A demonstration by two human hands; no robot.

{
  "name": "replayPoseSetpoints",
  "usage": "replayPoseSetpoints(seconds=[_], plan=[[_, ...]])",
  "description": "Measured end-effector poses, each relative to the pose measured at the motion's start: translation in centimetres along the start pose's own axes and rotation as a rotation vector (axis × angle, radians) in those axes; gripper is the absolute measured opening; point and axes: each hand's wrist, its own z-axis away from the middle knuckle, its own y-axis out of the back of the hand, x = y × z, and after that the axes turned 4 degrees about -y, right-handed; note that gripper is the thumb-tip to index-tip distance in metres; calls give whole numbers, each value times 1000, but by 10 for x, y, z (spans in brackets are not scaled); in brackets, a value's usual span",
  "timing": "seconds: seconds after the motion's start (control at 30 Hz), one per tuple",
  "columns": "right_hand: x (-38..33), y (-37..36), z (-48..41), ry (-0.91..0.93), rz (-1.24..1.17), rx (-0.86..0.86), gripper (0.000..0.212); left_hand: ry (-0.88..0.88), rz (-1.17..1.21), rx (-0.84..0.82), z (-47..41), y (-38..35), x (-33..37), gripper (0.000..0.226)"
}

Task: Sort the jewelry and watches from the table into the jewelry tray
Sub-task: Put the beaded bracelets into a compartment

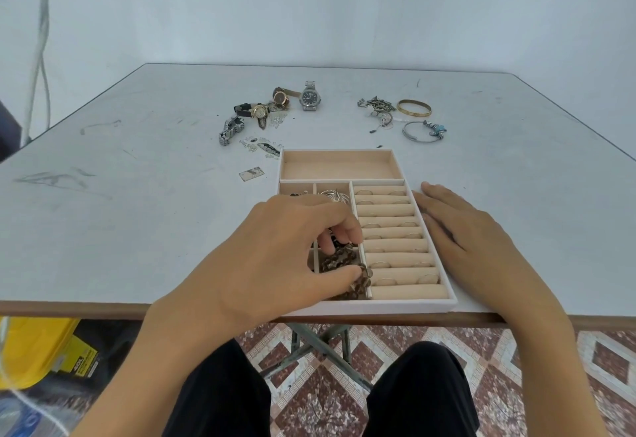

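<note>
The beige jewelry tray [434, 232] sits at the table's near edge, with several rings in its roll rows on the right. My left hand [275, 250] is over the tray's left compartments, its fingers and thumb curled round a dark beaded bracelet [340, 261] lying in the near-left compartment. My right hand [461, 226] lies flat on the table, fingers straight against the tray's right wall. On the table beyond lie several watches: a steel one [310, 97], a brown-faced one [281, 96], a gold-faced one on a black strap [258, 111] and a steel-bracelet one [230, 130].
At the far right lie a silver chain heap [377, 106], a gold bangle [414, 108] and a silver bangle with blue charms [425, 130]. Small silver pieces [263, 145] and a little card [251, 173] lie left of the tray. The tray's long back compartment [340, 168] holds nothing.
</note>
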Motion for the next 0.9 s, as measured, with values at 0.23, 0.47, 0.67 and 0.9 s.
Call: replayPoseSetpoints(seconds=[0.23,0.47,0.67,0.9], plan=[[0,0,0,0,-2,-4,45,0,48,7,2,1,2,18],[0,1,1,-4,-16,-4,44,18,8,-30,3,-1,5,21],[0,0,1,-2,-15,0,44,-18,-72,-39,6,-1,5,12],[-1,1,1,4,-9,0,44,-22,-64,-73,8,3,7,32]])
